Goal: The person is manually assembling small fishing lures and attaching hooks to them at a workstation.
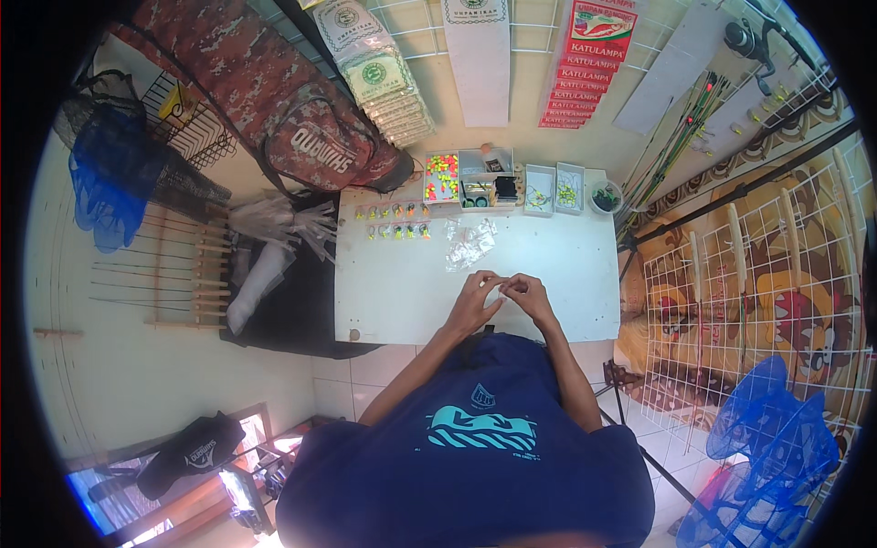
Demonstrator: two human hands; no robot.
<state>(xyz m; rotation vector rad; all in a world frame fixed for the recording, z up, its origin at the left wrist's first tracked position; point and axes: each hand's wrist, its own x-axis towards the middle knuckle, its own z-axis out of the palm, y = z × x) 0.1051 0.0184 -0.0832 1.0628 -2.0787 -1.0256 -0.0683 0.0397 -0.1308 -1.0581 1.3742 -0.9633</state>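
Over the near part of the white table [393, 292], my left hand [470, 306] and my right hand [528, 297] meet with fingertips pinched close together. Whatever lies between them is too small to make out. Just beyond my hands is a loose pile of small clear plastic packets [470, 247]. Left of the pile, two rows of small bright pieces with dark tops, perhaps rigged fishing hooks [397, 231], are laid out. Behind stands a divided white box [484, 203], with pink and yellow beads or floats [442, 178] in its left compartment.
Two small white trays [539, 208] and a round tub [606, 197] stand at the table's back right. A camouflage rod bag [265, 82] leans at the left. Thin rods [681, 128] and a white wire grid [722, 283] are on the right, with blue nets [767, 438] below.
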